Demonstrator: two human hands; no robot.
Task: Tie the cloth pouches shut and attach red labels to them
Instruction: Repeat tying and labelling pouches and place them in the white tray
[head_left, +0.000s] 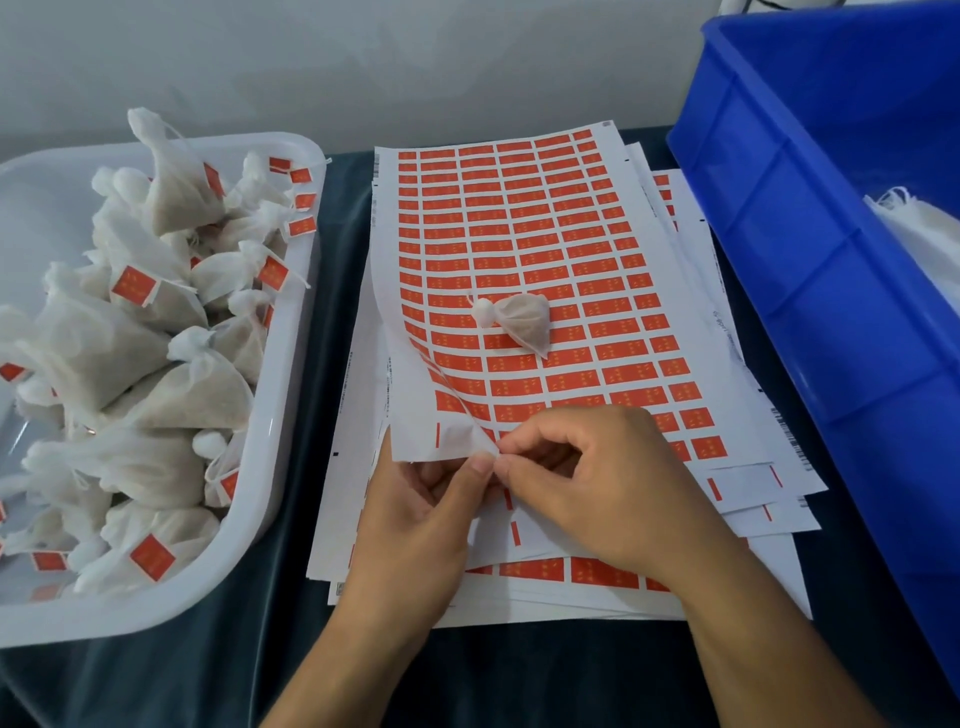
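Note:
A sheet of red labels (545, 249) lies on top of a stack of label sheets in the middle of the table. One tied white cloth pouch (519, 316) rests on that sheet. My left hand (415, 514) pinches the curled-up near left corner of the top sheet between thumb and fingers. My right hand (592, 478) meets it at the same corner, its fingertips pinching at the sheet's edge there. Whether a label is between the fingers is hidden.
A white tub (270, 426) on the left holds several tied pouches with red labels. A blue crate (810, 270) on the right holds white pouches (919, 228). A dark cloth (332, 249) covers the table; a pale wall stands behind.

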